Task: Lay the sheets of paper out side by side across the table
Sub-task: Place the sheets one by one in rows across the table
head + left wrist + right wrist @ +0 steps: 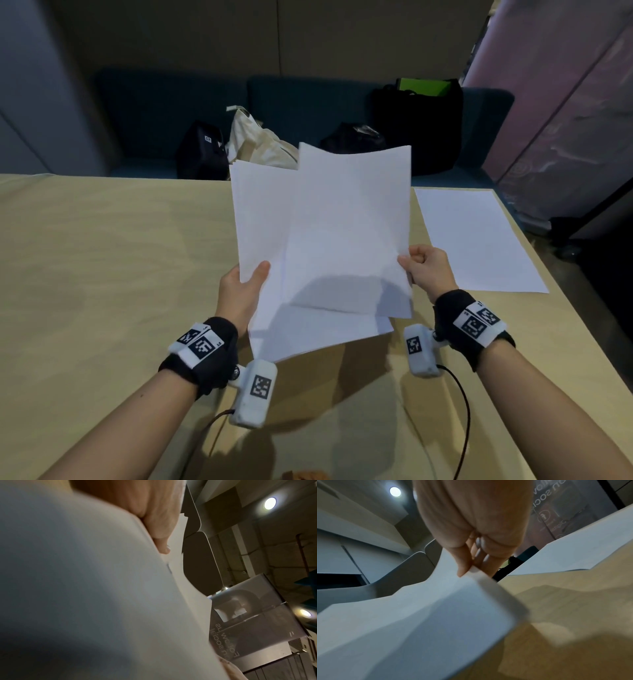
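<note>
A stack of white paper sheets (263,219) is held upright above the wooden table (102,257) by my left hand (241,291), thumb on the front, fingers behind. My right hand (426,269) pinches the right edge of the front sheet (349,222), which is peeled away from the stack and overlaps it. One sheet on the table (476,240) lies flat at the far right. The left wrist view shows the stack (85,588) close up with my thumb (159,527) on it. The right wrist view shows thumb and fingers (471,561) nipping the sheet's edge (436,608).
Beyond the table's far edge stands a dark blue sofa (291,102) with black bags (418,120) and a cream tote (257,140). A glass partition (565,120) runs along the right. Wrist-camera cables (462,411) trail over the near table. A brown object (305,475) sits at the bottom edge.
</note>
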A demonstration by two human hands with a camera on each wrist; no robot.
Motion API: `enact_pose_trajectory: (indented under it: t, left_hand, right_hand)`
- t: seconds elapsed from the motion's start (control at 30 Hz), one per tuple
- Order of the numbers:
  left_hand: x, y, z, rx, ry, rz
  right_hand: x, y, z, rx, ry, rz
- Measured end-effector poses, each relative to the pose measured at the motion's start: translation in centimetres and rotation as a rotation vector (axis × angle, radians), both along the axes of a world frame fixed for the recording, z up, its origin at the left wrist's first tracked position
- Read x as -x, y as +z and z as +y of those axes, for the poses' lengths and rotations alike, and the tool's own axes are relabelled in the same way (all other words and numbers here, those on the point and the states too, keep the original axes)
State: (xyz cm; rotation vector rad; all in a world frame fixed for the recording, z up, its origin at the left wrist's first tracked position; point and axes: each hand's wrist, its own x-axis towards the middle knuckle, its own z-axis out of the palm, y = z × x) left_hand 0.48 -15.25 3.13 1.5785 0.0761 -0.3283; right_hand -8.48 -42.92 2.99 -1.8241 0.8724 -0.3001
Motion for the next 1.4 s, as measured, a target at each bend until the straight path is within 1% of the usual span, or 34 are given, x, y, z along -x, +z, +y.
enact_pose_trajectory:
  t: [0.13,0.27,0.37,0.47,0.73,0.8,0.87,0.93,1.03,1.1,1.2,1.4]
  left_hand:
    - [-0.8,-0.3,2.7,-0.028,0.090,-0.029]
    - [-1.7,-0.5,5.8,-0.047,0.226,-0.062]
    - [-2.1,-0.3,7.1,-0.057,0.270,-0.085]
    - [-2.3,-0.2,7.5,-0.054,0.279,-0.088]
    - [-1.6,0.0,5.9,-0.001,0.200,-0.030]
    - [-1.5,0.0,5.6,-0.002,0.190,-0.016]
    - [-1.4,-0.1,5.3,0.002,0.178,-0.006]
    - [-1.3,-0.2,5.1,0.008,0.165,0.003]
    - [-1.0,-0.3,5.1,0.012,0.155,0.008]
    - [-0.8,-0.4,5.1,0.013,0.150,0.008]
    - [-0.6,-0.6,5.2,0.013,0.152,0.009]
    - [-0.3,-0.8,5.3,0.020,0.138,0.007]
  right_hand:
    - [-1.3,-0.4,-1.7,0.086,-0.106,0.095]
    - [-2.5,-0.7,-2.5,0.195,-0.127,0.194]
    - [-3.2,-1.0,-2.9,0.258,-0.144,0.247]
    - [-3.7,-1.1,-3.3,0.280,-0.156,0.284]
    - [-3.9,-0.7,-3.7,0.326,-0.163,0.331]
    - [-3.8,-0.4,-3.1,0.365,-0.126,0.375]
    - [-3.5,-0.5,-2.0,0.468,-0.027,0.422]
    - [-3.2,-0.9,-0.4,0.554,0.130,0.454]
    - [-2.7,-2.5,2.1,0.571,0.384,0.536]
    - [-2.3,-3.8,3.3,0.575,0.467,0.596]
    - [-1.9,-4.8,3.7,0.597,0.451,0.639]
    - [-1.8,-4.1,2.1,0.558,0.387,0.655]
